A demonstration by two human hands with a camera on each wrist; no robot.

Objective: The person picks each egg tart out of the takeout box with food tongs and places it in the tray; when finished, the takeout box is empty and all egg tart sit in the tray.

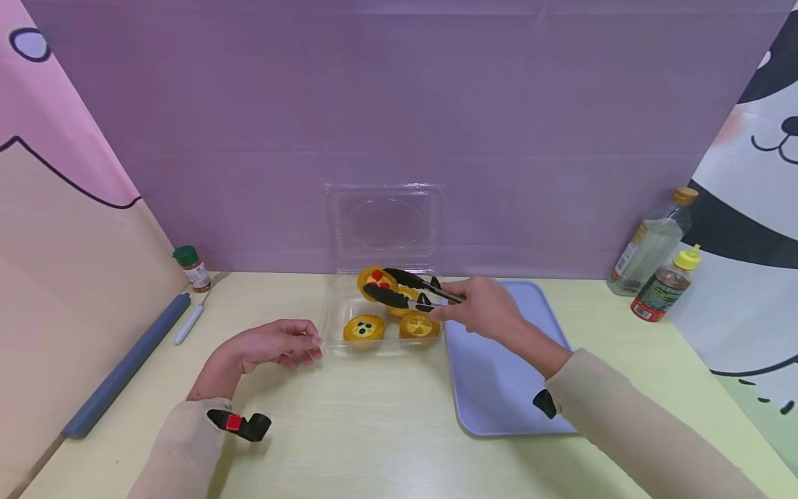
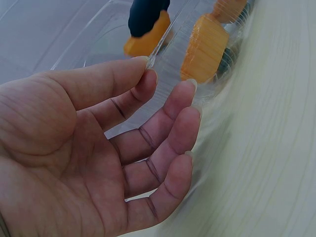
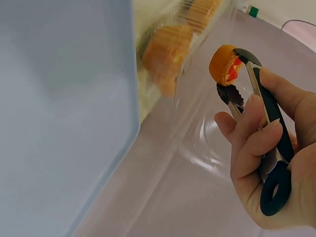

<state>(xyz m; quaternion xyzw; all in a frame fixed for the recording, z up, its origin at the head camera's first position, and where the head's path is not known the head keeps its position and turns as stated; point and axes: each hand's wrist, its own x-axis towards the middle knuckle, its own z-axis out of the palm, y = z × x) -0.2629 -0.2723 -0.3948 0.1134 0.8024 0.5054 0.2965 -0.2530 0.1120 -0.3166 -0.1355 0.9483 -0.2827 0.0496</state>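
Note:
My left hand (image 1: 277, 344) pinches the near-left rim of a clear plastic clamshell box (image 1: 334, 305) between thumb and index finger, the other fingers loosely bent. The box's lid (image 1: 386, 220) stands up at the back. With my right hand (image 1: 483, 305) I grip black-tipped kitchen tongs (image 1: 386, 296). Their tips clasp a small tart with red topping (image 3: 221, 64), tilted on its side above the back-left of the box. In the box sit a tart with dark blue berries (image 1: 364, 328) at front left, a yellow-topped tart (image 1: 419, 326) at front right, and another tart (image 1: 400, 311) partly hidden behind the tongs.
A pale blue tray (image 1: 499, 388) lies right of the box, under my right forearm. At the back right stand a clear bottle (image 1: 651, 242) and a yellow-capped bottle (image 1: 664, 287). To the left are a green-capped jar (image 1: 192, 269), a white-handled tool (image 1: 189, 324) and a long blue roll (image 1: 127, 367).

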